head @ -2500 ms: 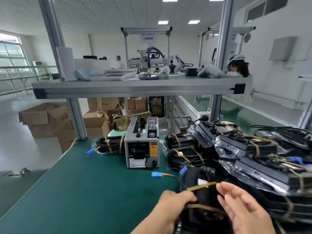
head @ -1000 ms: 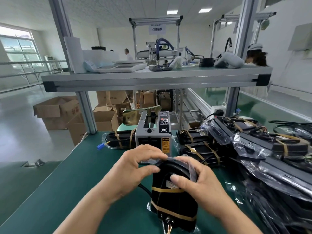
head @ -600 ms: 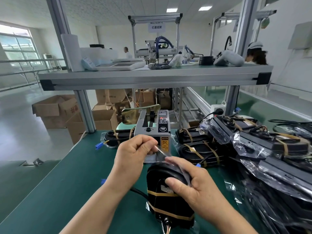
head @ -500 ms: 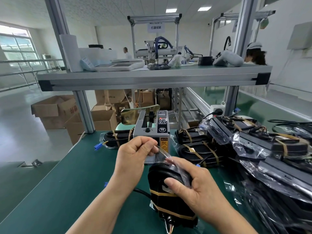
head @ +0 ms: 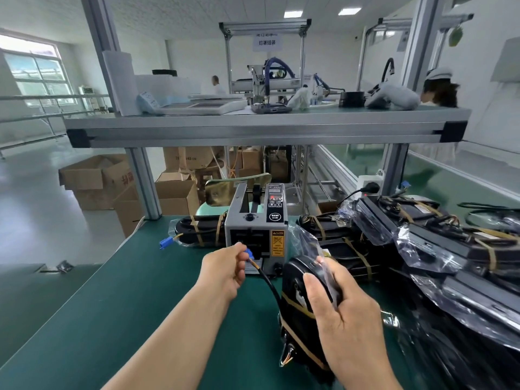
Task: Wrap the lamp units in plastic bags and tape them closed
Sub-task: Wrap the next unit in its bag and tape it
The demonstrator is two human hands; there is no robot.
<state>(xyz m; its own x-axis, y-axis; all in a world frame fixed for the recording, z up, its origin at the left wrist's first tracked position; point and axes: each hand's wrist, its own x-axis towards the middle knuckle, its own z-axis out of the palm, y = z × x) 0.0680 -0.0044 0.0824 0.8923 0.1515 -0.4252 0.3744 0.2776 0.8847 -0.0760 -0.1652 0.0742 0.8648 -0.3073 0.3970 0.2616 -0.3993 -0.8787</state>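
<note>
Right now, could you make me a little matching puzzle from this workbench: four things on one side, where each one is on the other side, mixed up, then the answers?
Things
1. blue connector
2. tape dispenser
3. black lamp unit
4. cardboard boxes

Places
A. on the floor beyond the green bench
B. gripped by the right hand
C. pinched by the left hand
D. standing on the bench, behind both hands

Pairs: 1-C, 2-D, 3-B, 4-A
</note>
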